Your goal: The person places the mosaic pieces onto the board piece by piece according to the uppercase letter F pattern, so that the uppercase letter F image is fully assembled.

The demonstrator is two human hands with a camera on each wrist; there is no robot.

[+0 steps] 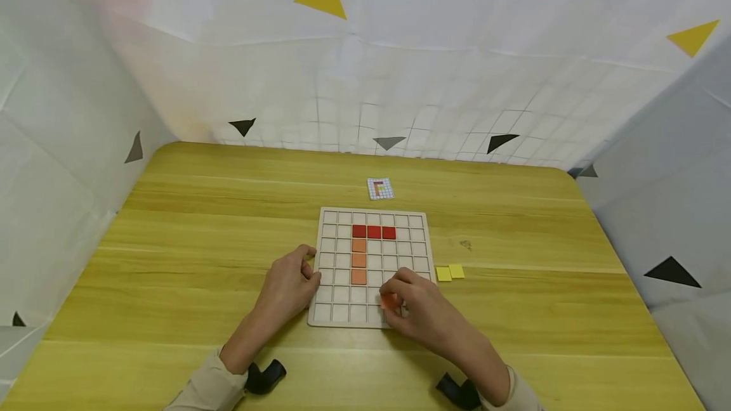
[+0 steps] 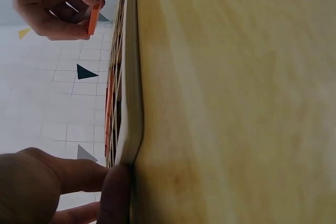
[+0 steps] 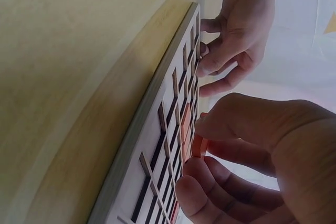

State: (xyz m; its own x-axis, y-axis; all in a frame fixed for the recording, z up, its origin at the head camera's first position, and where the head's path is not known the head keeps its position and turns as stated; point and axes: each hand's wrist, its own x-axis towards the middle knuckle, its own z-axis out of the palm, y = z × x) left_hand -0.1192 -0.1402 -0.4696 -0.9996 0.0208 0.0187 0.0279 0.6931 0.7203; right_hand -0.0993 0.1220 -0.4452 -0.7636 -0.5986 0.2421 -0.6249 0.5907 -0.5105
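A pale square board (image 1: 341, 313) with a raised grid lies on the table. Three red tiles (image 1: 374, 231) form a row in it, and three orange tiles (image 1: 358, 260) run down from the row's left end. Over the board's lower right part, my right hand (image 1: 419, 306) pinches another orange tile (image 2: 94, 19) between thumb and fingers, held above the grid. My left hand (image 1: 288, 281) rests thumb and fingertips against the board's left edge. Two yellow tiles (image 1: 443, 274) lie just right of the board, touching or slightly overlapping.
A small card (image 1: 380, 188) with a coloured grid pattern lies behind the board. The wooden table (image 1: 200, 221) is bordered by white sheets (image 1: 400, 81) bearing yellow, black and grey triangles. Black devices (image 1: 265, 377) sit at both wrists.
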